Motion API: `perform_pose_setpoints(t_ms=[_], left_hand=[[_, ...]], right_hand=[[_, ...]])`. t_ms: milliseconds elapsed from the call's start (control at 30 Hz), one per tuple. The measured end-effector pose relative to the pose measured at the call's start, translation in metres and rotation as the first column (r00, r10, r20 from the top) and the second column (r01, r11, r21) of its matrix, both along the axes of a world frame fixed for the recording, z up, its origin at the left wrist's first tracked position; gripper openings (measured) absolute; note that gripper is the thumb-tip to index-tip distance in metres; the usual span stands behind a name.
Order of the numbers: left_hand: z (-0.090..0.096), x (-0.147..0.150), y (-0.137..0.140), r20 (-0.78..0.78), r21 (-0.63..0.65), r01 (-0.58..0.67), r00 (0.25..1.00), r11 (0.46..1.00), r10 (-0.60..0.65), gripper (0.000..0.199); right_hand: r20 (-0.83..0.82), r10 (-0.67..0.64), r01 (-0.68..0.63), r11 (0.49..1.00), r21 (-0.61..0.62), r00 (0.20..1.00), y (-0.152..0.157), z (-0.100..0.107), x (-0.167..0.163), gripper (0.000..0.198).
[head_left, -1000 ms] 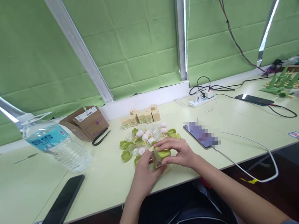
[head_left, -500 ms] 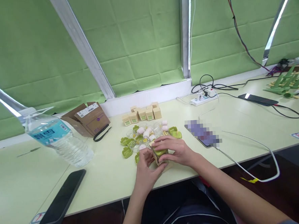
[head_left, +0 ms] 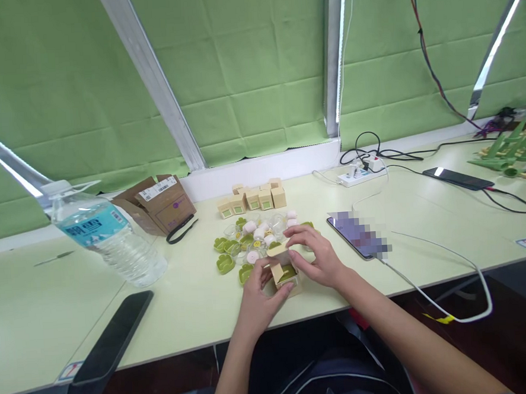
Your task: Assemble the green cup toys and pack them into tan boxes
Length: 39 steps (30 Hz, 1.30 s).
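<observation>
My left hand [head_left: 258, 297] grips the side of a small tan cardboard box [head_left: 294, 288] near the table's front edge. The box is open at the top, with a green piece [head_left: 288, 273] inside it. Its raised lid flap [head_left: 277, 251] is at the fingertips of my right hand [head_left: 319, 258], thumb and forefinger closed on its edge. Just beyond lie several green flower-shaped dishes [head_left: 225, 263], pink-white cylinders [head_left: 249, 227] and clear cups [head_left: 277, 222], partly covered by my hands.
Several closed small boxes [head_left: 266, 198] stand at the back. To the left are an opened brown carton [head_left: 168, 211], a water bottle [head_left: 109, 236] and a black phone [head_left: 115, 334]. On the right lie a lit phone [head_left: 357, 236], a power strip [head_left: 360, 178] and cables.
The green piece, earlier under my right hand at the box opening, now sits inside the box. My right hand has moved up to the lid flap; my left hand still holds the box.
</observation>
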<state>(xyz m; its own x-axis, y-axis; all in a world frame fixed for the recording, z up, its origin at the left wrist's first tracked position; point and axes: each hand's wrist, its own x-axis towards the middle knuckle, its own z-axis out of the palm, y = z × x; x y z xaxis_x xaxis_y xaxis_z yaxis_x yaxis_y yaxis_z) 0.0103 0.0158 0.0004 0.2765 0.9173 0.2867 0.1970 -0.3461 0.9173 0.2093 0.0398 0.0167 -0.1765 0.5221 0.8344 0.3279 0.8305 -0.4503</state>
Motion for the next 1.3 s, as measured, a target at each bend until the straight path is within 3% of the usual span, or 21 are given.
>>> perform_pose_setpoints(t_ms=[67,167,233,300,433,633,833,1000,1300], left_hand=[[0.003,-0.001,0.000,-0.024,0.009,0.019,1.000,1.000,-0.019,0.037],[0.007,-0.002,-0.001,0.008,0.015,0.077,0.997,0.997,-0.077,0.029],[0.007,-0.002,-0.001,0.046,0.001,0.075,0.996,0.997,-0.075,0.031],[0.004,-0.002,-0.002,0.117,-0.022,0.025,0.993,0.999,-0.022,0.034],[-0.003,-0.004,-0.001,0.205,-0.005,-0.048,0.978,0.999,0.048,0.051],[-0.001,-0.006,0.001,0.155,0.020,0.016,0.988,1.000,-0.019,0.036],[0.006,-0.006,-0.002,0.119,0.021,-0.052,0.992,0.998,0.049,0.033],[0.007,-0.006,-0.002,0.130,0.047,-0.022,0.991,0.999,0.016,0.030],[0.001,-0.006,0.000,0.129,0.071,0.012,0.991,0.997,-0.021,0.022]], right_hand=[[-0.033,0.063,-0.067,0.985,-0.159,0.997,0.000,-0.003,0.001,0.022],[-0.032,0.179,-0.177,0.900,-0.398,0.983,0.000,-0.004,-0.001,0.043],[0.008,0.222,-0.191,0.854,-0.483,0.975,-0.001,-0.003,-0.003,0.042],[0.057,0.233,-0.174,0.846,-0.504,0.971,-0.002,-0.002,-0.005,0.032],[0.097,0.208,-0.142,0.878,-0.457,0.973,-0.002,-0.001,-0.006,0.027],[0.126,0.176,-0.143,0.962,-0.232,0.976,-0.002,-0.001,0.001,0.028],[0.082,0.255,-0.246,0.964,-0.104,0.963,-0.005,0.003,0.004,0.028],[0.139,0.206,-0.198,0.978,-0.067,0.969,-0.007,0.006,-0.001,0.013],[0.189,0.203,-0.196,0.979,-0.058,0.961,-0.007,0.006,-0.001,0.019]])
